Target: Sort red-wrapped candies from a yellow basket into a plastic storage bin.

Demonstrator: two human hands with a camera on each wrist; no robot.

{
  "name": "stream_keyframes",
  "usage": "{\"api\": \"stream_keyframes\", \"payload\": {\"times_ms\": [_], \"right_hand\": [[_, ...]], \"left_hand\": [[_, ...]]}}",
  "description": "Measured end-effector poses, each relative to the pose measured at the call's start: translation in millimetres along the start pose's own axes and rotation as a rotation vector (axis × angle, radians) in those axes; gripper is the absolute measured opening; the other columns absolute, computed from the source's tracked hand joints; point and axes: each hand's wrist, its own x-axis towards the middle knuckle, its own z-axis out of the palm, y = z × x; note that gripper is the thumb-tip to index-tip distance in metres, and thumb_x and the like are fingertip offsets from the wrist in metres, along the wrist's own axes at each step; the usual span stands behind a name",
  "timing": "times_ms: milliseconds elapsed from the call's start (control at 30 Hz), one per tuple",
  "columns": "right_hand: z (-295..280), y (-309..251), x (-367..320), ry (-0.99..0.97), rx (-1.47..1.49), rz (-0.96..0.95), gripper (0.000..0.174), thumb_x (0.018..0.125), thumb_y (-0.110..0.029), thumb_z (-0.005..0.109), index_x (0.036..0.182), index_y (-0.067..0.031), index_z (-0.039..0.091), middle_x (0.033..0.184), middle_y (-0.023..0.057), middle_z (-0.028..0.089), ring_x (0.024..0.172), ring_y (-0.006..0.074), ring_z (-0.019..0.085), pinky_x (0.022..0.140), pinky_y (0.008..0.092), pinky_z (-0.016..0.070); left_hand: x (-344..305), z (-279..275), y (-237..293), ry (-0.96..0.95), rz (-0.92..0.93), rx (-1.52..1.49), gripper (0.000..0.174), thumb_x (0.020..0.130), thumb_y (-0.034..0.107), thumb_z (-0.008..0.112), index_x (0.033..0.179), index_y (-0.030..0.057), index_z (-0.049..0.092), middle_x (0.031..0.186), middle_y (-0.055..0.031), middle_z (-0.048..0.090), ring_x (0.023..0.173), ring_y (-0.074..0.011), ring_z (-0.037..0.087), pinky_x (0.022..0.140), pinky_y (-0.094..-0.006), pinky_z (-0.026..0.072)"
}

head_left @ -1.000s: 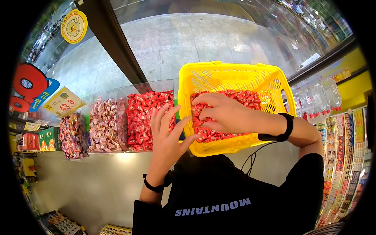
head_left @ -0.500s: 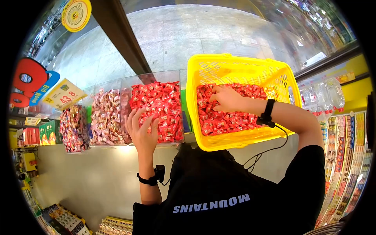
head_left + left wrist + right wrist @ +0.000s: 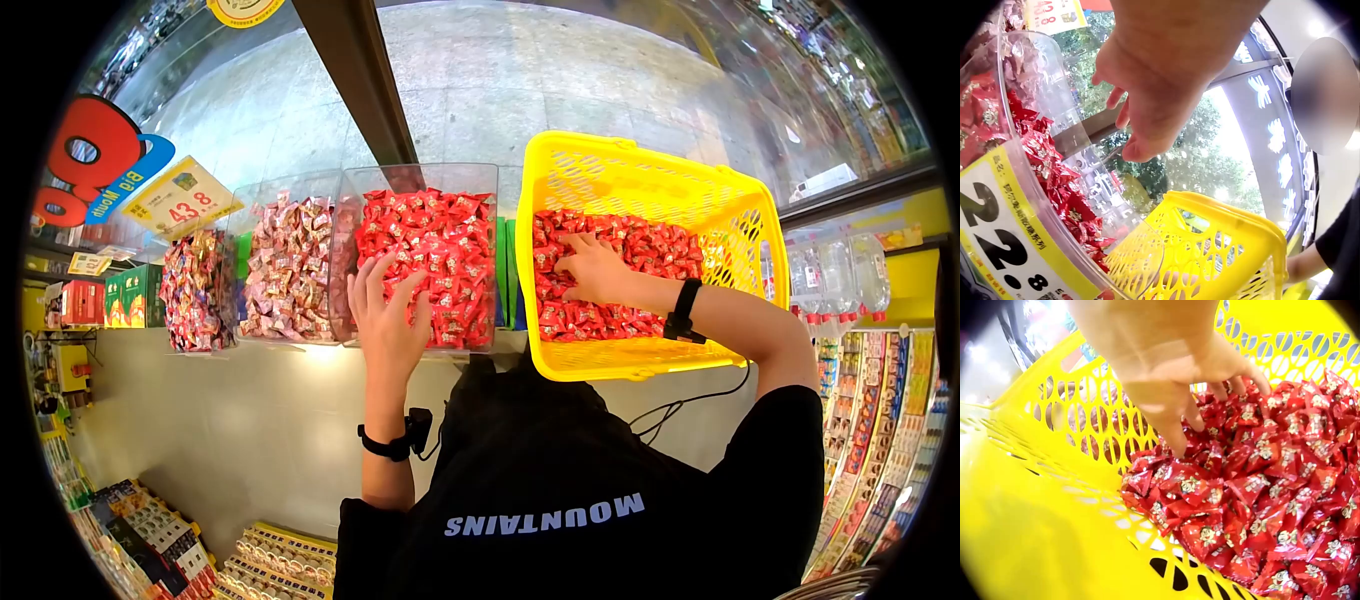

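My left hand (image 3: 388, 325) is over the near left part of a clear bin of red-wrapped candies (image 3: 460, 280), its fingers spread and loosely bent. The left wrist view shows that hand (image 3: 1160, 106) above the bin's rim with nothing in it. Inside the yellow basket (image 3: 533, 330), my right hand (image 3: 598, 275) reaches down to a layer of the same red candies (image 3: 645, 320). In the right wrist view its fingers are spread and slightly bent, fingertips right at the candies (image 3: 1247, 506) by the basket wall.
Left of the red bin stand a bin of pink-wrapped candies (image 3: 290, 265) and one of dark mixed candies (image 3: 200, 290). A price card (image 3: 182, 200) rises above them. Clear bottles (image 3: 835, 275) stand right of the basket, before a window. A cable (image 3: 665, 415) hangs near my right arm.
My left hand has moved left from beside the basket's rim to over the red candy bin. My right hand has stayed in the basket, its fingers shifting over the candies. The head view has shifted.
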Motion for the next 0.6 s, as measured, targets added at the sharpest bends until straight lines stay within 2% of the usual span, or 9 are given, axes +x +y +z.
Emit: {"api": "stream_keyframes", "payload": {"times_ms": [133,267,300,333,367,400,467,600], "right_hand": [[14.2,-0.3,5.0,-0.013,-0.033,-0.079,0.022,0.076,-0.029,0.085,0.095,-0.0168,0.082,0.141,0.0157,0.054,0.135,0.04,0.048,0.101,0.0634,0.0451],[6.5,-0.6,7.7,-0.036,-0.109,-0.068,0.02,0.083,-0.026,0.081,0.098,-0.0148,0.083,0.146,0.0155,0.056,0.14,0.0379,0.049,0.11,0.0592,0.0435],[-4.3,-4.0,8.9,-0.075,-0.076,-0.051,0.019,0.084,-0.026,0.08,0.098,-0.0142,0.083,0.146,0.0156,0.056,0.139,0.0377,0.05,0.111,0.0579,0.0438],[-16.3,-5.8,11.6,-0.117,-0.042,-0.033,0.019,0.085,-0.026,0.079,0.098,-0.0137,0.083,0.147,0.0157,0.056,0.139,0.0374,0.051,0.111,0.0566,0.0441],[-33.9,-6.8,14.8,-0.158,-0.01,-0.015,0.018,0.086,-0.026,0.078,0.098,-0.0131,0.083,0.147,0.0158,0.057,0.138,0.0372,0.052,0.112,0.0552,0.0444],[-65.5,-8.5,17.3,-0.098,0.055,-0.097,0.021,0.091,-0.027,0.075,0.102,-0.0103,0.082,0.148,0.0163,0.057,0.136,0.0373,0.054,0.113,0.051,0.0455],[-112.0,-34.7,4.8,-0.026,0.074,-0.13,0.021,0.092,-0.024,0.074,0.105,-0.0084,0.08,0.148,0.0159,0.057,0.136,0.0379,0.055,0.113,0.0488,0.0461],[-159.0,-73.3,-24.6,0.145,0.17,-0.322,0.018,0.092,-0.015,0.076,0.109,-0.0076,0.079,0.148,0.0153,0.058,0.136,0.0376,0.055,0.113,0.0471,0.047]], "left_hand": [[6.4,6.1,10.1,-0.004,0.026,-0.029,0.031,0.085,0.006,0.078,0.115,0.015,0.078,0.143,-0.0115,0.061,0.14,-0.0393,0.049,0.12,-0.0564,0.0356],[3.5,0.5,12.0,0.011,0.031,-0.03,0.03,0.085,0.006,0.078,0.114,0.015,0.078,0.142,-0.0111,0.061,0.14,-0.0392,0.05,0.12,-0.058,0.0353],[2.9,-2.4,11.4,0.012,0.031,-0.03,0.03,0.085,0.006,0.078,0.113,0.0149,0.079,0.142,-0.0111,0.061,0.14,-0.0392,0.05,0.12,-0.0584,0.0353],[3.1,-3.8,9.6,0.028,0.033,-0.032,0.03,0.083,0.007,0.078,0.112,0.0158,0.078,0.139,-0.0093,0.061,0.138,-0.0384,0.051,0.121,-0.0636,0.0329],[7.0,-8.0,11.5,0.032,0.049,-0.041,0.03,0.083,0.008,0.079,0.113,0.016,0.078,0.14,-0.0093,0.061,0.138,-0.0383,0.051,0.121,-0.0635,0.0329],[9.2,-16.6,16.1,0.029,0.056,-0.05,0.031,0.084,0.009,0.079,0.114,0.0163,0.078,0.14,-0.0093,0.061,0.138,-0.0382,0.051,0.121,-0.0634,0.0329],[15.9,-22.2,21.7,0.034,0.089,-0.088,0.033,0.084,0.013,0.083,0.116,0.0168,0.077,0.141,-0.0091,0.061,0.14,-0.0375,0.051,0.122,-0.063,0.0321],[31.3,-32.0,50.3,-0.039,0.178,-0.262,0.038,0.081,0.022,0.088,0.117,0.0167,0.078,0.142,-0.008,0.061,0.143,-0.0365,0.049,0.123,-0.0635,0.0301]]}}
